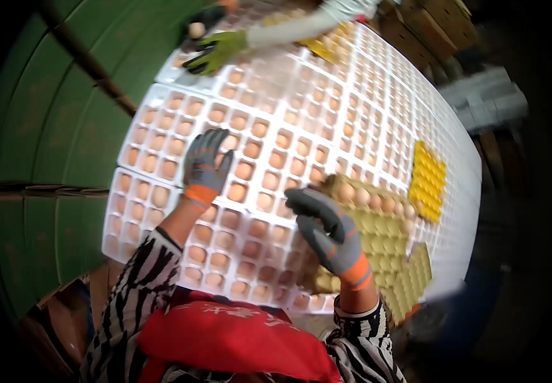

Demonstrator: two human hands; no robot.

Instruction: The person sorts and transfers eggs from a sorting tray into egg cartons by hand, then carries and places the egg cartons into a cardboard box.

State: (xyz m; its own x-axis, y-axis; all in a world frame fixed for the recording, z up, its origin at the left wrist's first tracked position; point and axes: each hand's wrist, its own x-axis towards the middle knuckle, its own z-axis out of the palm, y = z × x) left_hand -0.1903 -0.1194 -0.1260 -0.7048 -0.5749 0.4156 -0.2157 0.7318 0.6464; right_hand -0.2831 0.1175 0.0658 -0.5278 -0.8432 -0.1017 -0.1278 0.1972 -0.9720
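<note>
My left hand (pixel 207 165), in a grey glove with an orange cuff, is over the white plastic egg trays (pixel 183 180). Its fingers are stretched out and the thumb is apart, next to an egg (pixel 230 142) in its cell. My right hand (pixel 328 231), gloved alike, hovers beside a pulp egg tray (pixel 381 241). Its fingers are bent, with a gap to the thumb, and no egg shows in them. A row of eggs (pixel 375 202) sits along that tray's far edge; its nearer cups show no eggs. Brown eggs (pixel 244 170) fill many cells between my hands.
Across the trays, another person's green-gloved hand (pixel 215 54) reaches in, near a dark-gloved hand with an egg (pixel 196 30). A yellow egg tray (pixel 428 180) lies to the right. Green boxes (pixel 39 121) line the left; cardboard boxes (pixel 426 32) stand at the back right.
</note>
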